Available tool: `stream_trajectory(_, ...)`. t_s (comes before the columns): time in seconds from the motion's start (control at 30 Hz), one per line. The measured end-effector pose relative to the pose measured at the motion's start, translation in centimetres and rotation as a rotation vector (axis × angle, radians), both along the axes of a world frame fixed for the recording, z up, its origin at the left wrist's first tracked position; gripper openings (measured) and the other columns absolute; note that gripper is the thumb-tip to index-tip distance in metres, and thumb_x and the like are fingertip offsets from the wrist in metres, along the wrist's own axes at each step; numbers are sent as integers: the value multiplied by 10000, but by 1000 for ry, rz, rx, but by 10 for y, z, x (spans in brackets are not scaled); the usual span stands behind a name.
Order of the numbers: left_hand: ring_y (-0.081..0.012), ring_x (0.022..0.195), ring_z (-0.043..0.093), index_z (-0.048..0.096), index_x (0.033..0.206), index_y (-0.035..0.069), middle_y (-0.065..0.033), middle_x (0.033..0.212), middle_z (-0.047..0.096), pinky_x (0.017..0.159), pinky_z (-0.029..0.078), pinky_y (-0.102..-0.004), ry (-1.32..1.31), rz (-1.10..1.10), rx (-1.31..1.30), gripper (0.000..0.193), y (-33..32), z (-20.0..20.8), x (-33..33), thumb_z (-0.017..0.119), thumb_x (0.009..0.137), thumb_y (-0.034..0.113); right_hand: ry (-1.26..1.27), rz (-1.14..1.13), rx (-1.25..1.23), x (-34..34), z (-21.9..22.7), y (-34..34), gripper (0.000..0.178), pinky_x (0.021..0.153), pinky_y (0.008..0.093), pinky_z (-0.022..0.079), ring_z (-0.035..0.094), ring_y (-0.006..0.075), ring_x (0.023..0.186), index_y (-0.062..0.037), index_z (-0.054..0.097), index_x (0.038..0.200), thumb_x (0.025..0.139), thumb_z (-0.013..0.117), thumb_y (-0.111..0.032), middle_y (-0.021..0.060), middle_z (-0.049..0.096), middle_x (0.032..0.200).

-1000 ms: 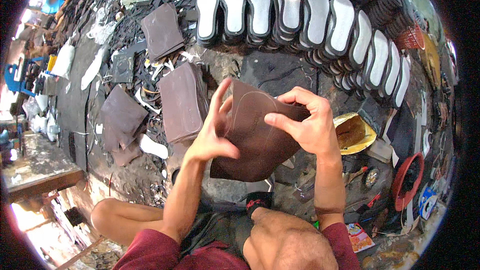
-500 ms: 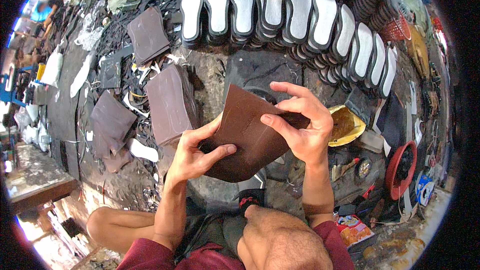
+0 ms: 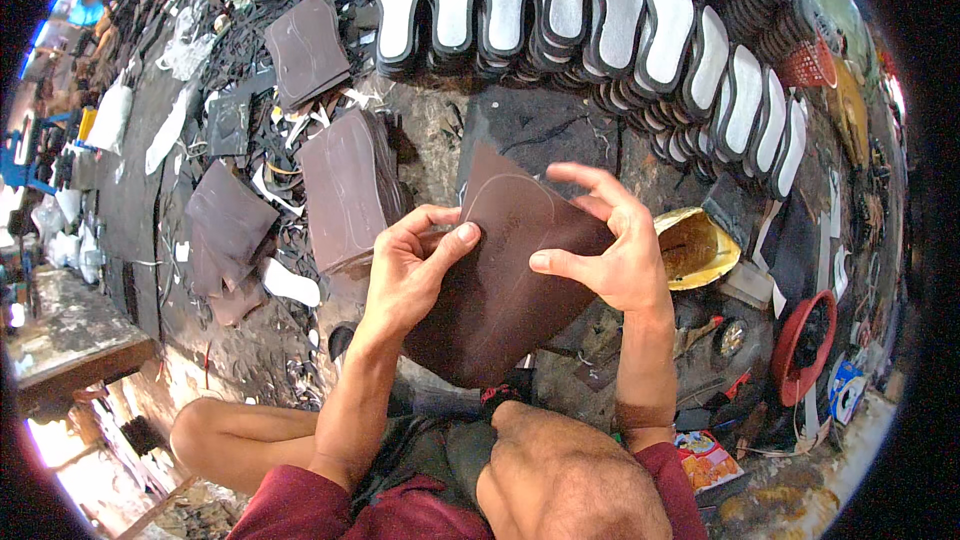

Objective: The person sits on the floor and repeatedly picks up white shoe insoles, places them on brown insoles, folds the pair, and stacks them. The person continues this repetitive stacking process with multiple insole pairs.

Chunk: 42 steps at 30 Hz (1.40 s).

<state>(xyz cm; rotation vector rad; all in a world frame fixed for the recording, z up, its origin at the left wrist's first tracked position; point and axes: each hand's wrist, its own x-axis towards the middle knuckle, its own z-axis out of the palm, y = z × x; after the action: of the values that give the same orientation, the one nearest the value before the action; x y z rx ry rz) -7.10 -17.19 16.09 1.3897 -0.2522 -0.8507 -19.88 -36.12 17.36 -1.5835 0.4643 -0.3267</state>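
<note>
Currently: brown sheet (image 3: 492, 290) suspended between left hand (image 3: 408, 275) and right hand (image 3: 628, 258) | left: pinching the sheet's left edge | right: spread about its right edge | possible fault: sheet swings or slips; cause: left pinch loosening.

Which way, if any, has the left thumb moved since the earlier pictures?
Yes: judged against the brown sheets stacked to its left, the left thumb is now farther up the picture, nearer the top corner of the held sheet.

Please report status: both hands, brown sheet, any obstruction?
Left hand pinches brown sheet by its edge. Right hand at opposite side, grip unclear. Only hands overlap it.
</note>
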Motion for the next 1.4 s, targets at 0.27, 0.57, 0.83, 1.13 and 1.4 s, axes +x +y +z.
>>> stream_trajectory(0.27, -130, 906, 648, 465, 1368, -20, -102, 1042, 711, 763, 525, -269, 99, -120, 74, 545, -13, 14, 7, 721, 918, 151, 151, 51, 128, 1, -11, -1, 321, 799, 260, 527, 677, 111, 852, 25, 739, 1061, 797, 815, -141, 77, 757, 951)
stream_trajectory(0.57, -167, 861, 656, 748, 974, 29, -55, 957, 724, 819, 508, -326, 24, 527, 147, 202, 70, -48, 69, 737, 867, 201, -145, -301, -744, 34, -30, 29, 370, 930, 355, 468, 638, 237, 1028, -37, 689, 1199, 848, 757, -133, 100, 717, 1146)
stream_trajectory(0.83, -254, 992, 651, 603, 1227, 7, -104, 1085, 682, 850, 539, -401, 164, 1370, -3, 523, 261, -109, 186, 795, 846, 309, -9, -283, -207, 70, -81, 61, 327, 841, 295, 528, 677, 148, 930, -34, 662, 1236, 918, 688, -107, 101, 729, 1095)
stream_trajectory(1.13, -389, 1126, 604, 614, 1297, 59, -196, 1286, 621, 994, 477, -468, -913, 420, 842, 540, 133, -207, 254, 713, 796, 234, 209, -138, -253, 48, -92, 113, 330, 789, 294, 521, 660, 139, 855, -25, 662, 1235, 909, 685, -74, 106, 728, 1083)
stream_trajectory(1.4, -404, 1033, 655, 725, 1001, 30, -262, 1038, 690, 925, 510, -507, -889, -137, 1005, 318, 97, -202, 307, 585, 831, 259, 286, -214, -187, 17, -106, 100, 319, 835, 309, 533, 682, 161, 898, -19, 668, 1225, 915, 686, -88, 117, 727, 1088)
